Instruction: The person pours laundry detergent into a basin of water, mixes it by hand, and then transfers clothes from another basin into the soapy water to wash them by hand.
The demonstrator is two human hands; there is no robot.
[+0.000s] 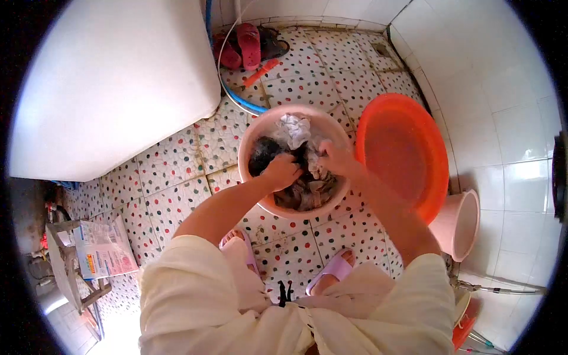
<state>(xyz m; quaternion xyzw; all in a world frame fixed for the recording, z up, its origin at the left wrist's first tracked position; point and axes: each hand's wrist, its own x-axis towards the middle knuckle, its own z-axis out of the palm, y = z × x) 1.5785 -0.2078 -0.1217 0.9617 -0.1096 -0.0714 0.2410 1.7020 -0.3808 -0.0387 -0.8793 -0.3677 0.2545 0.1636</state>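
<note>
A pale pink basin [346, 133] stands on the floor in front of me, holding wet laundry and some water. Inside it lie a black garment [264, 152], a white cloth [294, 130] and brownish-grey clothes [305, 196]. My left hand [283, 171] is closed over dark fabric near the basin's middle. On the right side of the pile, my right hand [336, 158] grips a greyish wet garment [317, 164], its fingers curled around the edge. Parts of both hands' fingers are hidden by the cloth.
An orange basin [441, 160] with liquid stands to the right, beside a pink bucket [467, 228]. A white appliance [118, 83] fills the left. Red clogs [249, 47] and a blue hose [242, 100] lie behind. A packet [106, 248] rests on a wooden stool [62, 260].
</note>
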